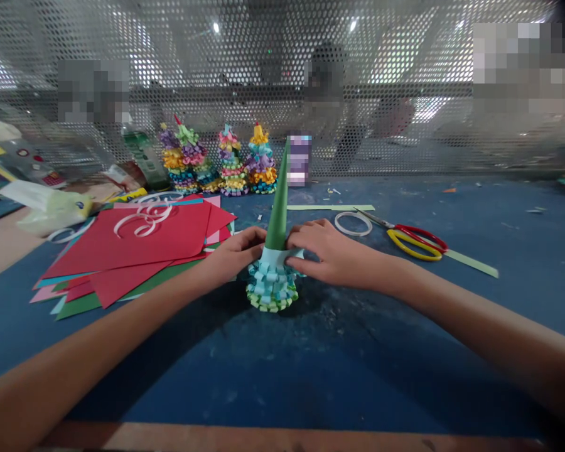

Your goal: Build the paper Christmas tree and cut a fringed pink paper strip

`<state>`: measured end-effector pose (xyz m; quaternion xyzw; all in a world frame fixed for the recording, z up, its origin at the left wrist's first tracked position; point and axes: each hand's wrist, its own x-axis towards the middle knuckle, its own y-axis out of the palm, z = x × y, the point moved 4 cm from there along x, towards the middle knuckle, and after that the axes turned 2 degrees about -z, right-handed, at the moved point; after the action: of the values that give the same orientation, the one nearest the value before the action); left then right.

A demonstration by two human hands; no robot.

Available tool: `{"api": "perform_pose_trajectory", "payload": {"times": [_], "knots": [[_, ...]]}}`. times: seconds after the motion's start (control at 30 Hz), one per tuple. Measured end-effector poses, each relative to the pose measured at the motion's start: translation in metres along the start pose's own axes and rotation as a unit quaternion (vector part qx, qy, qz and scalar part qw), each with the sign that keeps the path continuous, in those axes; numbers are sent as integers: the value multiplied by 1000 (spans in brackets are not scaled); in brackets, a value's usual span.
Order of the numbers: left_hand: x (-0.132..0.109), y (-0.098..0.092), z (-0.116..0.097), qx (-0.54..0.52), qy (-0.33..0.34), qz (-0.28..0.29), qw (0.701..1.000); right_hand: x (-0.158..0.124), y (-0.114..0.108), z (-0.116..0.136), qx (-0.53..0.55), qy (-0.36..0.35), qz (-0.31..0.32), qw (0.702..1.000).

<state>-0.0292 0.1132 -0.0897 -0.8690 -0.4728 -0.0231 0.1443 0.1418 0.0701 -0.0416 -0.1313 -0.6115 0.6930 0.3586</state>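
A green paper cone (277,220), its base ringed with looped blue and green strips (273,290), stands midway between the blue tabletop's (273,370) front and rear edges. The 2 hands, left hand (238,254) and right hand (321,248), touch opposite sides; whether either grips, I cannot tell. Scissors (395,228) lie rightward; frilled paper cones (230,163) line the rear edge.

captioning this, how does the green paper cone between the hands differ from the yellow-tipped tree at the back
The green paper cone is bare on its upper part; the yellow-tipped paper tree is frilled nearly to its tip. The cone's frills are light blue and green, while the tree's include purple and yellow. Left hand and right hand are at the cone; the tree stands untouched. Both stand tip up.
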Motion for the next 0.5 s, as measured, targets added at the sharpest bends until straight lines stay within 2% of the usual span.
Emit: {"api": "perform_pose_trajectory", "payload": {"times": [0.27,0.4,0.5], "knots": [[0,1,-3,-30,-12,12,999,-1,4,6,52,4,-12,999],[0,-1,-1,20,-54,-19,998,-1,3,12,45,2,-22,999],[-2,-1,-4,39,-73,-17,996,0,4,13,37,10,-21,999]]}}
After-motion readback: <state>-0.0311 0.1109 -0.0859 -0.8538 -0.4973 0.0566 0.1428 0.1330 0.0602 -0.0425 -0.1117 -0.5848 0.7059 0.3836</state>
